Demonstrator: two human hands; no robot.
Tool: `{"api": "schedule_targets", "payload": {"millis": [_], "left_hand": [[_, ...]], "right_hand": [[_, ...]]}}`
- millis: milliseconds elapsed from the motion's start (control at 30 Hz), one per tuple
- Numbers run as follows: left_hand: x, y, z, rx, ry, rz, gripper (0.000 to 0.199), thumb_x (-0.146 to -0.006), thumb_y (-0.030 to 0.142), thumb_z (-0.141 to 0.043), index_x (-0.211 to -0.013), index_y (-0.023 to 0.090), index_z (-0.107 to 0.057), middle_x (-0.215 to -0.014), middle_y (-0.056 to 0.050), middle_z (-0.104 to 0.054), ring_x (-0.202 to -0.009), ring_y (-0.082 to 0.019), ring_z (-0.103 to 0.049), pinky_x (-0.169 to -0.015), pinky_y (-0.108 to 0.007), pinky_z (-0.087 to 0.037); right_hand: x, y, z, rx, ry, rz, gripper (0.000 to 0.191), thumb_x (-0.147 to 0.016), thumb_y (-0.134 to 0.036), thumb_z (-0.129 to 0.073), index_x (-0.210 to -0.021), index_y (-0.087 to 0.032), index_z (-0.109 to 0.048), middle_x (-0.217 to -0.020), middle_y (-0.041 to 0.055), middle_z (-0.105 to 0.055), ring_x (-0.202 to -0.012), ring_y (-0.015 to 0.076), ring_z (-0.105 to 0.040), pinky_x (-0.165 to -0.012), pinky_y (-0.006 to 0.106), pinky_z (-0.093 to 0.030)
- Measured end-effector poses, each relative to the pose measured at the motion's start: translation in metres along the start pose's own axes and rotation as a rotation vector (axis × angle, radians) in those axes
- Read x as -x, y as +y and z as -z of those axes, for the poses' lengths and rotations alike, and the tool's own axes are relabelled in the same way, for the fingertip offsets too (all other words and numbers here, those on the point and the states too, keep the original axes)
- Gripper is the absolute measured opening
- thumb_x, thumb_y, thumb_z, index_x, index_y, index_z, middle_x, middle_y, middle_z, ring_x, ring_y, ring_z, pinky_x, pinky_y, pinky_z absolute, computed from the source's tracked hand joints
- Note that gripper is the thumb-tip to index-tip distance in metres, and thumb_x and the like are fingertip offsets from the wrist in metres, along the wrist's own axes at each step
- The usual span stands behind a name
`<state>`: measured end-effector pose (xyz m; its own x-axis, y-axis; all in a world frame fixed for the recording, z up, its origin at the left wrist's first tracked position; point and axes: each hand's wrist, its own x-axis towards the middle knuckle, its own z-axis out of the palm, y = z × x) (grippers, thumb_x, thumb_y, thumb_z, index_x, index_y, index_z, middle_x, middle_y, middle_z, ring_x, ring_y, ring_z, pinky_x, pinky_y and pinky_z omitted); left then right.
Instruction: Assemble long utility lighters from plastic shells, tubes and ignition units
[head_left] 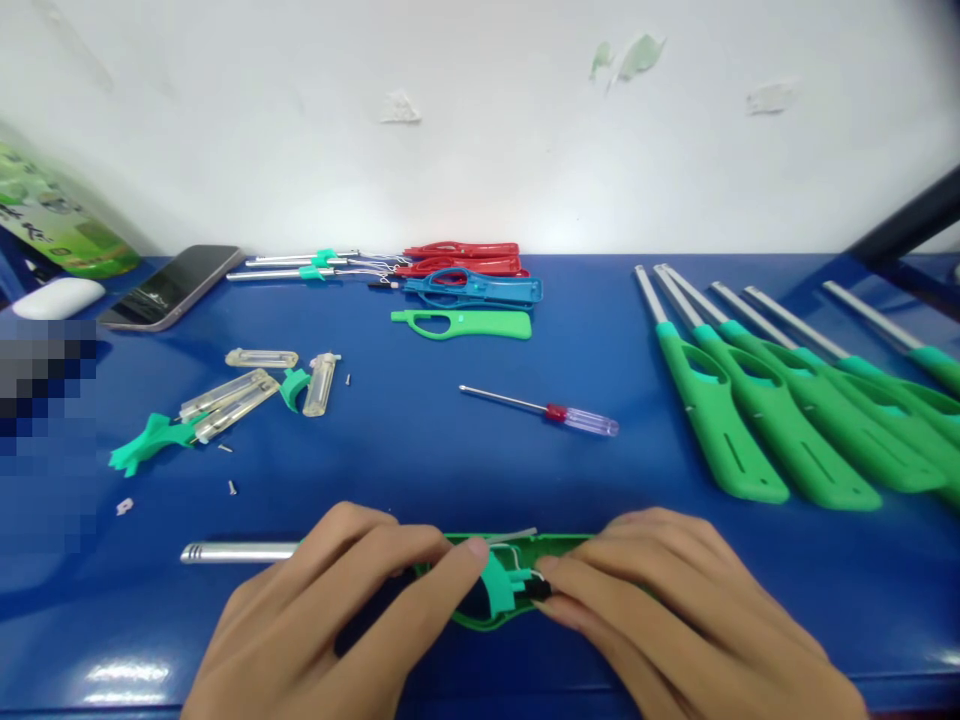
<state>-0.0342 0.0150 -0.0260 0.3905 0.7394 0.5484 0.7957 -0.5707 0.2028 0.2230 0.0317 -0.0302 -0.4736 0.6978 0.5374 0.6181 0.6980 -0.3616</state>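
Observation:
A green lighter shell [484, 626] lies open at the front edge of the table, its silver metal tube [240, 552] pointing left. My left hand [330, 600] is closed over the shell's tube end, with the thumb pressed near a teal trigger [496, 585]. Between the thumb and finger of my right hand [675, 600] is a small black part [537, 588], just right of the trigger and inside the shell. A thin wire loops above the trigger. My fingers hide much of the shell.
Several assembled green lighters [739, 430] lie at the right. A screwdriver [577, 418] rests mid-table. Coloured shells [480, 290] with wired tubes sit by the wall. Clear fuel tanks [236, 405], teal triggers [154, 440] and screws [232, 488] are at left, near a phone [176, 288].

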Motion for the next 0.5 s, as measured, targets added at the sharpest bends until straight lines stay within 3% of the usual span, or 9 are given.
{"api": "schedule_targets", "payload": {"millis": [167, 333, 500], "left_hand": [[0.0007, -0.0016, -0.0024, 0.064, 0.011, -0.003, 0.048, -0.097, -0.001, -0.051, -0.127, 0.031, -0.07, -0.106, 0.003, -0.075, -0.092, -0.015, -0.065, -0.075, -0.025, -0.055], [0.0, 0.0, -0.0006, 0.023, -0.015, 0.002, 0.047, -0.098, -0.001, -0.052, -0.125, 0.032, -0.07, -0.106, 0.006, -0.074, -0.104, -0.014, -0.065, -0.088, -0.026, -0.052], [-0.0003, -0.0031, -0.0003, 0.1, -0.032, -0.022, 0.044, -0.103, 0.003, -0.052, -0.135, 0.028, -0.068, -0.111, 0.002, -0.073, -0.113, -0.016, -0.065, -0.094, -0.027, -0.054]], "right_hand": [[-0.0003, 0.0002, 0.0007, 0.006, -0.003, 0.011, 0.013, -0.106, -0.019, -0.063, -0.106, -0.024, -0.076, -0.097, -0.0032, -0.079, -0.085, 0.0111, -0.073, -0.087, 0.025, -0.054], [0.0014, 0.0003, 0.0004, 0.002, -0.001, -0.002, 0.013, -0.104, -0.018, -0.065, -0.106, -0.024, -0.076, -0.096, -0.0037, -0.078, -0.085, 0.0105, -0.072, -0.088, 0.025, -0.054], [0.0013, 0.0016, 0.0013, 0.0, -0.013, 0.017, 0.014, -0.105, -0.019, -0.064, -0.108, -0.024, -0.076, -0.098, -0.0029, -0.079, -0.086, 0.0113, -0.073, -0.088, 0.025, -0.055]]}}
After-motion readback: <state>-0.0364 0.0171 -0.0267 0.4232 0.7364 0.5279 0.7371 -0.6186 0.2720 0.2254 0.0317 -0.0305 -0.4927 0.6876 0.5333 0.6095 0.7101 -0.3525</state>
